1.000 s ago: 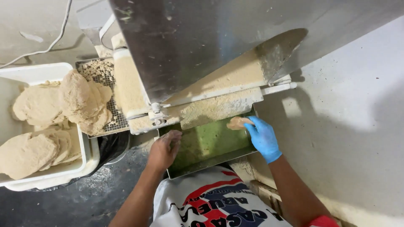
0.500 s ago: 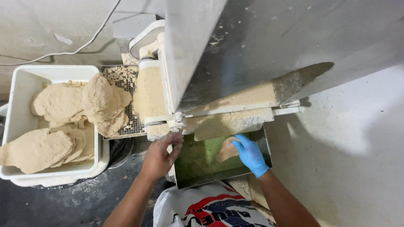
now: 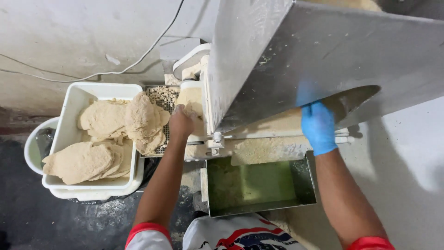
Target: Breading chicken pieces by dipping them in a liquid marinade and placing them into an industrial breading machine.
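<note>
Reaching up out of the green tray (image 3: 259, 185), both hands have left the spot they were working half a second ago. The left hand (image 3: 181, 124), bare, now rests on the pale dough slab (image 3: 192, 99) lying on the machine's feed side, beside the mesh grid (image 3: 163, 96); its grip looks closed over the dough's edge, though the fingers are partly hidden, so I cannot be sure how firmly. The right hand (image 3: 318, 126), in a blue glove, has risen to the lower edge of the steel hopper (image 3: 323, 55), fingers flat and spread against the metal, holding nothing. So the small lump that lay in the tray a second ago is gone from view, and the work has shifted from the outlet to the feed.

That tray, below the rollers, now holds only a smear of crumbs along its left side. The white tub (image 3: 69, 134) at the left is heaped with several flattened dough pieces (image 3: 106, 139), the topmost draped over its right rim onto the grid. A white bucket (image 3: 34, 148) sits just behind the tub's left corner.
</note>
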